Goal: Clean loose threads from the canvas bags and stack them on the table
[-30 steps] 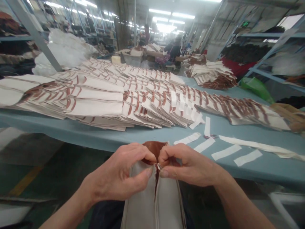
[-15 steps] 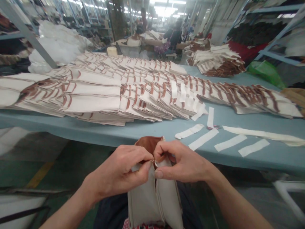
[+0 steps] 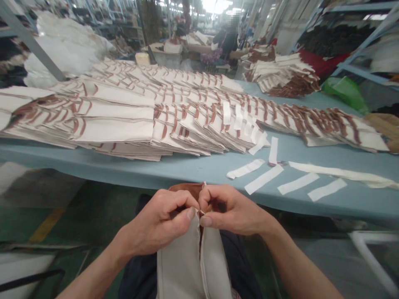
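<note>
Cream canvas piece [image 3: 187,265] with brown lining sat nearest, over the lap, below the front edge of the surface [image 3: 187,170], not touching it. Surface was pale blue and long. Near its front right lay loose white strips [image 3: 263,179], flat, apart from one another. Behind them were fanned rows of cream pieces with brown trim [image 3: 124,124], overlapping, running the whole width. Further back was another heap of the same pieces [image 3: 280,79], with a green bag [image 3: 343,91] beside it. White bulk material [image 3: 62,45] was piled far left, blue shelving [image 3: 358,41] far right, and a person [image 3: 227,39] sat at the far end under bright ceiling lights. Left hand [image 3: 158,226] and right hand [image 3: 232,211] met knuckle to knuckle at the top of the canvas piece. Fingers [image 3: 187,214] of both were curled closed, thumbs pressed on the cream edges either side of the centre slit, pinching the fabric.
</note>
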